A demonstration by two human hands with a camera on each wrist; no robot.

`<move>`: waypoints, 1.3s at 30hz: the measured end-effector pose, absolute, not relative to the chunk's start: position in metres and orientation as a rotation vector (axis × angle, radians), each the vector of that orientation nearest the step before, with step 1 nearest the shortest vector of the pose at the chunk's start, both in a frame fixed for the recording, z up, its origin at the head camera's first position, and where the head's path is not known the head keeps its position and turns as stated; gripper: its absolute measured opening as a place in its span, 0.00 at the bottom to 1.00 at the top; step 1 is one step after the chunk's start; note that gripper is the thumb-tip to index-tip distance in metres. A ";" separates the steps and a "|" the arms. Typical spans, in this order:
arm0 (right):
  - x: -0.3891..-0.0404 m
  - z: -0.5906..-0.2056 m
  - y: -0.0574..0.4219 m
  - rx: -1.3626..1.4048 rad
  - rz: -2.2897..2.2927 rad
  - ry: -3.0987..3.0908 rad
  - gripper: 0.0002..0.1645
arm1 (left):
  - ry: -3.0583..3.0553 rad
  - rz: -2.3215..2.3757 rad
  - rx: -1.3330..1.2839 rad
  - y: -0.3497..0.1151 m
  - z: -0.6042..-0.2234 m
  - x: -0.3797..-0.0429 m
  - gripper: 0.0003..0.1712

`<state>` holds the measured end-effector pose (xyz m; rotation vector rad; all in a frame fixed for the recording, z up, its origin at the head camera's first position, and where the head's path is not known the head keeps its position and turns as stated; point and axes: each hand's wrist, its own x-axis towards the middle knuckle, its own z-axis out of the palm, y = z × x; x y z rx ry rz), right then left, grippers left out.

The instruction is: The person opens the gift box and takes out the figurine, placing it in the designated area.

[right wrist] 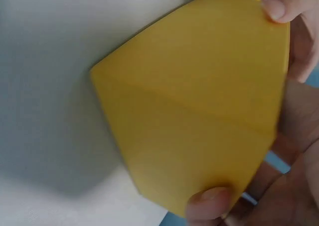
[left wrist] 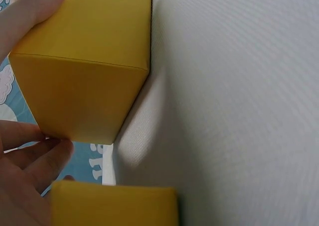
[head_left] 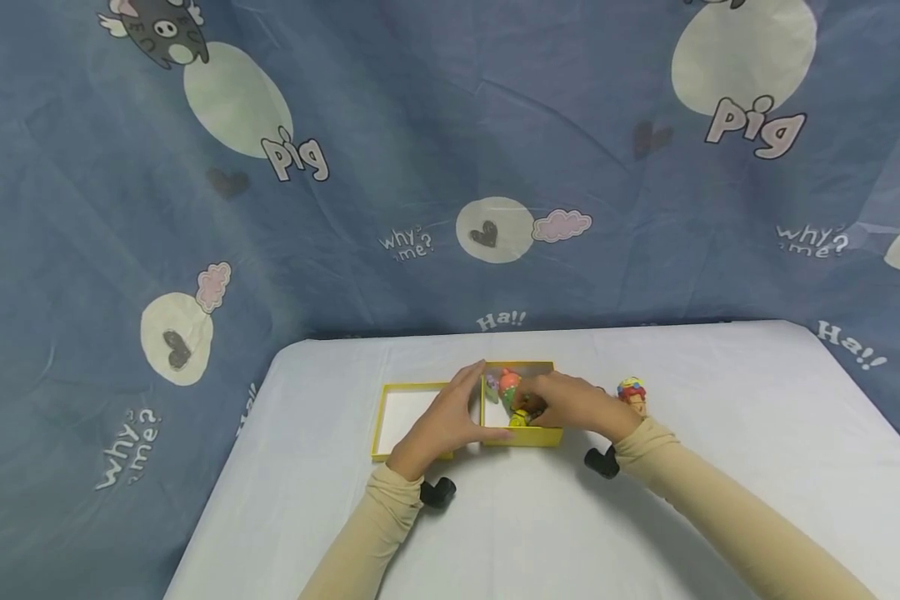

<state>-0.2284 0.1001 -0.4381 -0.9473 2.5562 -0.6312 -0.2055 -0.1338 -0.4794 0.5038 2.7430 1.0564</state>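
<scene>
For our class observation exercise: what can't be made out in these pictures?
Head: whatever the right hand may hold, hidden by that hand.
Head: right side of the shallow tray, behind the left hand.
Both wrist views: inside of the yellow box, behind its walls.
Head: fine detail of the loose toy, too small.

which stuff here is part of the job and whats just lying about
Likely part of the job:
- yellow box, gripped by the left hand's fingers
- toy figures inside it
- yellow-edged lid
- cone-shaped toy, outside the box

Just there:
- pig-print cloth
- white tabletop
</scene>
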 end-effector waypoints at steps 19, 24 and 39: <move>-0.223 -0.426 0.085 -0.978 -0.621 2.635 0.06 | 2.730 1.064 0.516 -0.135 -0.476 -0.204 0.72; -0.226 -0.430 0.075 -1.092 -0.663 2.592 0.07 | 2.715 1.086 0.519 -0.134 -0.477 -0.203 0.72; -0.236 -0.444 0.059 -1.167 -0.702 2.513 0.15 | 2.735 1.049 0.555 -0.137 -0.480 -0.205 0.72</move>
